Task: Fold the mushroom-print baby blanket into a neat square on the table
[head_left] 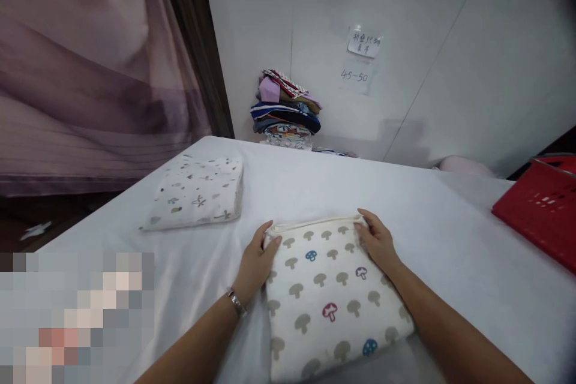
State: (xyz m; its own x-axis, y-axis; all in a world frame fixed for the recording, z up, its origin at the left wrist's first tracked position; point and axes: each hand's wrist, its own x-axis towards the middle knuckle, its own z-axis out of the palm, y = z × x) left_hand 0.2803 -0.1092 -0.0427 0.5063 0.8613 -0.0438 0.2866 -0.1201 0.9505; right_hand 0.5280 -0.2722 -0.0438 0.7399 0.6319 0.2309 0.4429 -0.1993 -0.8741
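A folded white cloth with a mushroom print [330, 288] lies in front of me on the white-covered table [342, 189]. My left hand [260, 259] grips its far left corner, the thumb on top and the fingers at the side edge. At the far right corner my right hand [377, 241] pinches the edge between thumb and fingers. The mushrooms are mostly grey-beige, with a few blue, purple and red ones. Beyond my left hand lies another folded white cloth [198, 192] with small plant-like prints.
Behind the table's far edge stands a stack of folded fabrics [288, 111] against the wall. A red plastic basket [540, 210] sits at the right edge. A mauve curtain [90, 72] hangs at left. Handwritten paper notes [363, 43] are on the wall. The lower left corner is pixelated.
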